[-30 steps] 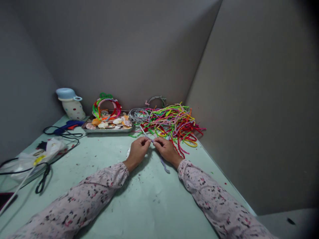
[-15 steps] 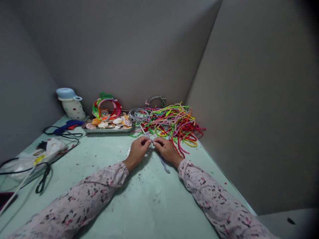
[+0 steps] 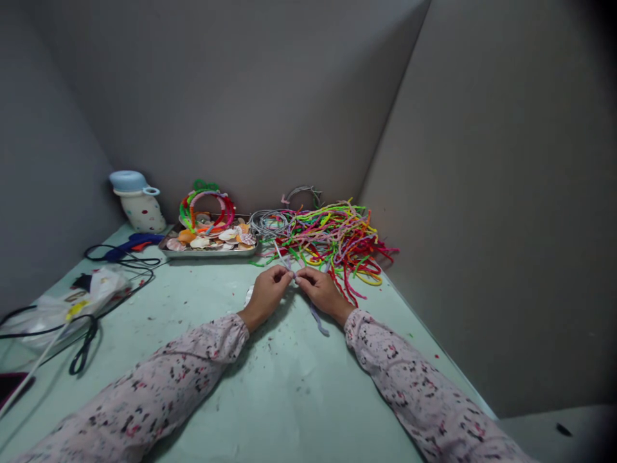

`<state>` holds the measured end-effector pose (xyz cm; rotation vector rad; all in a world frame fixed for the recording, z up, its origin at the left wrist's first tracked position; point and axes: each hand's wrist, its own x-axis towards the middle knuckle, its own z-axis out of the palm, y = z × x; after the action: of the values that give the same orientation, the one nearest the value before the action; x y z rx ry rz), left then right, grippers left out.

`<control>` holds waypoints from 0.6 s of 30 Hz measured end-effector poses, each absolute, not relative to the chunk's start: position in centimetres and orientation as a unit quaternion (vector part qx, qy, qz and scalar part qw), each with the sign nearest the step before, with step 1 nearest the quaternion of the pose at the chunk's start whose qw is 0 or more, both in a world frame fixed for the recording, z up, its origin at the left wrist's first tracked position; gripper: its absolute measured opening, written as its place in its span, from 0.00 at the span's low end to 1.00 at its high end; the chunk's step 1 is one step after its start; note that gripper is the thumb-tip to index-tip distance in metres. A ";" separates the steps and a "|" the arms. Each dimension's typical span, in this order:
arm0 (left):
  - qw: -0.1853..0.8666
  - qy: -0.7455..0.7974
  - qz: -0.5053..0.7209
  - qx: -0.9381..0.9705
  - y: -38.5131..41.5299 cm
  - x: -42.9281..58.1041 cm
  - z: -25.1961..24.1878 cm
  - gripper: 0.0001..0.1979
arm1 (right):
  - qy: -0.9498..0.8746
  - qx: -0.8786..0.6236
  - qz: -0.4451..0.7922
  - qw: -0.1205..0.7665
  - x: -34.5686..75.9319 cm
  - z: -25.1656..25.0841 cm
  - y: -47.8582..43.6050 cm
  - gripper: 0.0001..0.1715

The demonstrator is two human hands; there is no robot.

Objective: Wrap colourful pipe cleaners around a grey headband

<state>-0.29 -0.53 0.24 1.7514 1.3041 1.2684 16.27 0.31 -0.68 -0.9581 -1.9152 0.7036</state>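
Observation:
My left hand (image 3: 267, 292) and my right hand (image 3: 321, 290) meet at the fingertips over the pale green table (image 3: 289, 392). Both pinch a lilac pipe cleaner (image 3: 318, 319); one end trails toward me under my right hand, the other pokes away past my left fingers. Just beyond my hands lies a tangled heap of multicoloured pipe cleaners (image 3: 332, 238). Both arms wear floral pink sleeves.
A metal tray of seashells (image 3: 209, 243) with colourful wrapped hoops (image 3: 206, 206) stands at the back. Grey wire hoops (image 3: 270, 222), a spotted jug with blue lid (image 3: 137, 200), a blue glue gun (image 3: 130, 244), black cables (image 3: 84, 341) and a plastic bag (image 3: 62, 305) lie left. Grey walls enclose the table.
Almost nothing has moved. My fingers shifted slightly on the lilac pipe cleaner; its far end tilted a little.

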 end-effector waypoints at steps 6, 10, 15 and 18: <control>0.337 0.489 0.473 0.651 -0.5 -0.4 0.3 0.16 | -0.770 -0.385 0.276 0.429 16.3 -0.7 0.3 0.11; 0.343 0.492 0.469 0.648 -0.3 -0.4 0.2 0.19 | -0.772 -0.388 0.272 0.424 16.3 -0.7 0.2 0.10; 0.325 0.502 0.468 0.650 -0.2 -0.4 0.1 0.18 | -0.777 -0.387 0.268 0.418 16.3 -0.7 0.1 0.10; 0.332 0.504 0.469 0.645 -0.2 -0.4 0.1 0.18 | -0.778 -0.388 0.267 0.416 16.2 -0.6 0.1 0.10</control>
<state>-0.39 -0.19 0.10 1.6837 1.3168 1.2255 16.21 0.08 -0.63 -0.9752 -1.9534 0.6709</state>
